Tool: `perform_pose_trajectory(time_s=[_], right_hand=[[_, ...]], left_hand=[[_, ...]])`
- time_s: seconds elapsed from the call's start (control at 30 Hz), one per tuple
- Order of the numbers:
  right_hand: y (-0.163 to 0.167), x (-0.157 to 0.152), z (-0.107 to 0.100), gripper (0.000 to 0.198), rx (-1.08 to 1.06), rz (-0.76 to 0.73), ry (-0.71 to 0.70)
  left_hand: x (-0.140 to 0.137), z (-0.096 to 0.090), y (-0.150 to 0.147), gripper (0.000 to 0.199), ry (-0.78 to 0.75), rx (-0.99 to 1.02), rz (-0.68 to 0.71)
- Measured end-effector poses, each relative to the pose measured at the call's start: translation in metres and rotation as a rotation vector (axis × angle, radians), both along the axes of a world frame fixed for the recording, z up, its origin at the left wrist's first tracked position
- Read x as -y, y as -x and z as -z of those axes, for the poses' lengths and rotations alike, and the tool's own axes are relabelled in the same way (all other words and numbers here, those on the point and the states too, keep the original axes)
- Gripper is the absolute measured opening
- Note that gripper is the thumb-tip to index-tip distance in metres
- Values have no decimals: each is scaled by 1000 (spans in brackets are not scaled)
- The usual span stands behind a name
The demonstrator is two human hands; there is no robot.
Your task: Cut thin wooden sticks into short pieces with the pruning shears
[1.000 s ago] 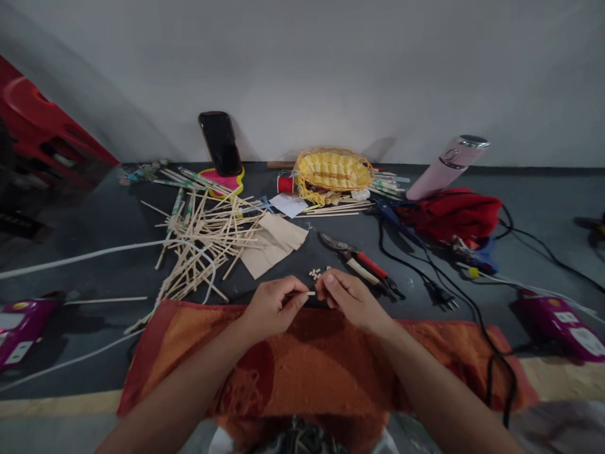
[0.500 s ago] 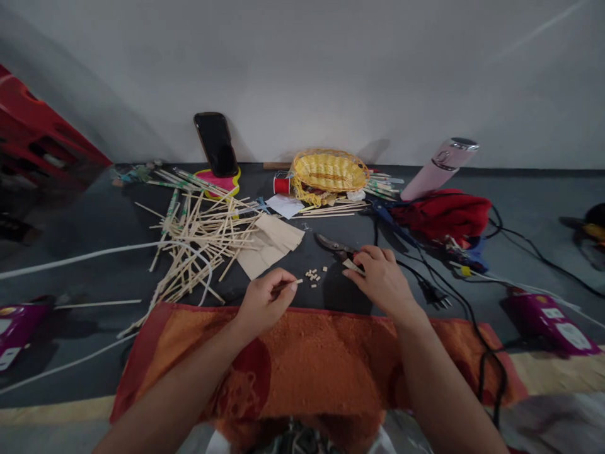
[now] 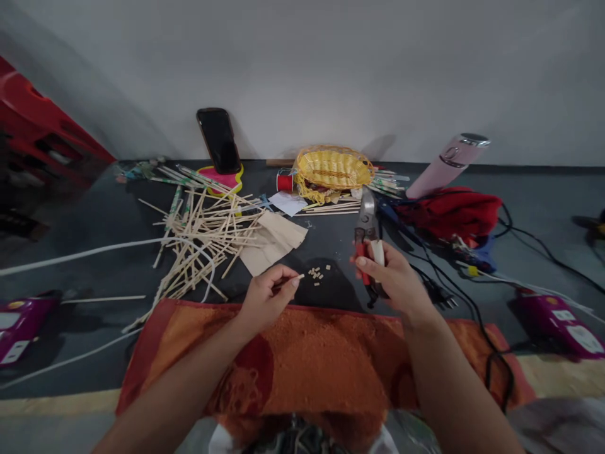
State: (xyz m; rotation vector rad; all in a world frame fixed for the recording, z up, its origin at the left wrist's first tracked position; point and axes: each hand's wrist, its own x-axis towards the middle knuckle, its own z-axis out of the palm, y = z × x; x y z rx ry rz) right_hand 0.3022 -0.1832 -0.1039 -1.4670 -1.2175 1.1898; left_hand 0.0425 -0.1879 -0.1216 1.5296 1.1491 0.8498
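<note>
My left hand [image 3: 273, 295] is closed in a pinch on a thin wooden stick [image 3: 300, 277], whose pale end pokes out past the fingertips. My right hand [image 3: 394, 271] is wrapped round the red handles of pruning shears [image 3: 367, 214], held with the metal blades pointing away from me. A pale flat piece [image 3: 378, 252], perhaps wood or card, also shows in that hand beside the handle. Between the two hands, several short cut stick bits [image 3: 316, 274] lie on the dark tabletop. Just beyond my left hand is a brown paper sheet [image 3: 271, 243].
A heap of wooden sticks [image 3: 203, 233] spreads at left. Towards the wall stand a propped phone [image 3: 218, 140], a red thread spool [image 3: 284, 183], a yellow woven basket [image 3: 334, 169] and a pink flask [image 3: 447, 165]. Red cloth [image 3: 460, 214] and black cables lie right; an orange towel [image 3: 321, 359] covers the near edge.
My right hand has picked the shears up off the table and turned them upright, blades away from me. My left hand keeps its pinch on the stick. The view has shifted slightly.
</note>
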Motion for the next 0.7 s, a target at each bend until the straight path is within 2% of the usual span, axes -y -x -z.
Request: perform_pose_trajectory(time_s=[0.1,0.2,0.27,0.37,0.47,0.57,0.7], right_hand=[[10,6,-6,33,-241,-76,84],[18,11,-9,25,-373,-142,26],[20,13,-10,26,-358,-209,2],[22,15,-11,19,-132,-234,-85],[23,15,-7,7,301,-182,-324],[26,14,-1,14,648,-207,-520],[31,15,6,28,886,-351,-521]], left_hand=[[-1,0,0,19,4,36,-12],[-4,1,0,20,-7,90,-47],[-6,1,0,21,-7,140,-70],[-8,2,0,23,37,201,-108],[-8,3,0,24,74,244,-144],[-8,4,0,24,92,287,-153],[-9,6,1,23,123,332,-162]])
